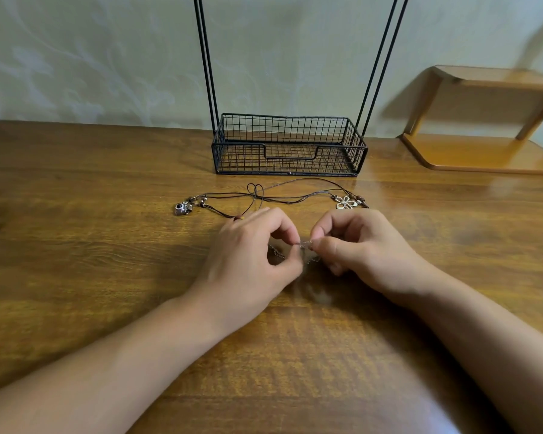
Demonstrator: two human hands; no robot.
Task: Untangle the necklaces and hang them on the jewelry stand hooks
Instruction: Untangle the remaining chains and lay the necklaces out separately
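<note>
A fine silvery chain necklace (306,245), thin and blurred, hung in a small bunch between both hands above the grained wooden table (76,245). The left hand (251,252) pinched it between thumb and forefinger; the right hand (355,245) pinched it just beside, fingers curled. Beyond them lay crossing brown cord necklaces (279,195) with small beads, one carrying a dark metallic charm (181,209), the other a pale open flower pendant (346,202). Behind stood the black wire jewelry stand (289,145), its grid basket base resting on the table, thin rods rising out of view.
</note>
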